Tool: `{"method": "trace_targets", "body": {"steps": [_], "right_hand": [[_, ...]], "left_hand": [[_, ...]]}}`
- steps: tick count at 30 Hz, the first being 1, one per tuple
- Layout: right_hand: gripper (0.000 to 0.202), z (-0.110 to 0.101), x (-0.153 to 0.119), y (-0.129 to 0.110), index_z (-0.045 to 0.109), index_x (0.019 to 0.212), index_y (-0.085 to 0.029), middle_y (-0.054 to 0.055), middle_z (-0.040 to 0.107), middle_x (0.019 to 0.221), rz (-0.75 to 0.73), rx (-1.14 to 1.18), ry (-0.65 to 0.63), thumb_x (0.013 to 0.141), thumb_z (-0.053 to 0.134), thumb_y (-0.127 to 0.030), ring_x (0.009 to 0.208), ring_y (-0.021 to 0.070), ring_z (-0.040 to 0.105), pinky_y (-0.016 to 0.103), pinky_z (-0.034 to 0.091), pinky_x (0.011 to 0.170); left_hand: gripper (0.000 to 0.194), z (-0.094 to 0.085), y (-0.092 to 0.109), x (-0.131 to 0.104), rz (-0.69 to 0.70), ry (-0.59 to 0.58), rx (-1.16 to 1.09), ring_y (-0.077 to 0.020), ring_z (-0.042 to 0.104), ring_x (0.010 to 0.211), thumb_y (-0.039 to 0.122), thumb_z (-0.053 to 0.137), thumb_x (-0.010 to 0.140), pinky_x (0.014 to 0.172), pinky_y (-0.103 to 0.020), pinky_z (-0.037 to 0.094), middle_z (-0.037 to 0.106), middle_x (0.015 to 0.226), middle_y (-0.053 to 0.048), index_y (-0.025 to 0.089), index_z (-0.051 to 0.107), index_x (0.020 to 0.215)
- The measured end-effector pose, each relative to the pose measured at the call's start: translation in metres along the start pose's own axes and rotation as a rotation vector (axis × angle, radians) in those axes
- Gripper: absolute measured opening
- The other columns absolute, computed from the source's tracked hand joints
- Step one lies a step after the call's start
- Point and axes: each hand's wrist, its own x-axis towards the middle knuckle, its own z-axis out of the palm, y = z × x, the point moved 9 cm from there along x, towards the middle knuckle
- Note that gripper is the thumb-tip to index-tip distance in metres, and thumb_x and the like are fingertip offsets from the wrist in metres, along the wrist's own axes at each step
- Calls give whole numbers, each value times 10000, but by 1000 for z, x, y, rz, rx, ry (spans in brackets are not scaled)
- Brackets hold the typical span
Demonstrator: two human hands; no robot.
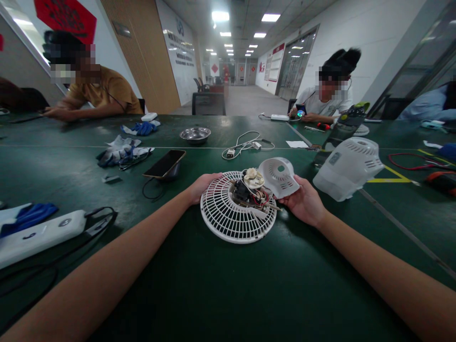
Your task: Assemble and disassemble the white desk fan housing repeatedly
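Note:
A round white fan grille (237, 223) lies on the dark green table in front of me. On its middle sits an exposed motor (242, 192) with red and dark wires and a cream plastic part (253, 178) on top. My left hand (205, 186) grips the grille's left rim. In my right hand (304, 202) is a white slotted cover (279, 176), tilted beside the motor at the grille's upper right. The fingertips of my right hand are partly hidden behind the cover.
A phone (165, 164), gloves (119, 151) and a power strip (46, 235) lie left. Beyond are a metal bowl (195, 135) and white cable (242, 146). A white housing (349, 166) and bottle (340, 130) stand right. Two people sit across the table; another is at far right.

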Motion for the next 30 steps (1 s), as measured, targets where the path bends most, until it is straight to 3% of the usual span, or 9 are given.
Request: {"method": "trace_targets", "body": {"steps": [21, 30], "right_hand": [[283, 0, 1, 0, 692, 1044, -245, 12, 770, 905, 4, -7, -15, 955, 531, -460, 699, 167, 712, 258, 569, 590], [319, -5, 2, 0, 674, 1070, -253, 16, 752, 911, -9, 13, 22, 930, 537, -504, 705, 175, 678, 281, 560, 586]], "left_hand": [[202, 0, 2, -2, 21, 6, 18, -184, 743, 764, 200, 541, 997, 823, -324, 611, 767, 896, -122, 93, 709, 958], [192, -4, 7, 5, 180, 34, 242, -173, 712, 744, 280, 638, 932, 794, -324, 571, 760, 854, -70, 109, 726, 920]]}}
